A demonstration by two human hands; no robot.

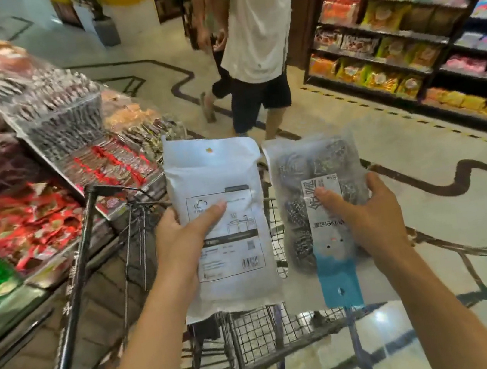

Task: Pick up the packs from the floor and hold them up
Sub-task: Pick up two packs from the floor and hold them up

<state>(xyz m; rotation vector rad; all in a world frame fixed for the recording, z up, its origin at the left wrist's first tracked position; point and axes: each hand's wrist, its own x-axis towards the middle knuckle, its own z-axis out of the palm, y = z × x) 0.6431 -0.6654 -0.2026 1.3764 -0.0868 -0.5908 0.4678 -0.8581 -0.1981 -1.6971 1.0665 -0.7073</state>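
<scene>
My left hand (185, 237) grips a white pack (218, 172) with a printed label and barcode, thumb across its front. My right hand (363, 213) grips a clear pack of steel scourers (306, 168) with a blue header card hanging downward, so it is upside down. Both packs are held up side by side in front of me, above a wire shopping cart (257, 330). Their lower edges hang free over the cart.
A display counter (42, 157) of wrapped snacks runs along the left. Dark shelves (423, 40) of packaged goods line the right. Two people stand ahead in the aisle, the nearer in a white shirt (256, 24). Glossy patterned floor (422, 164) lies to the right.
</scene>
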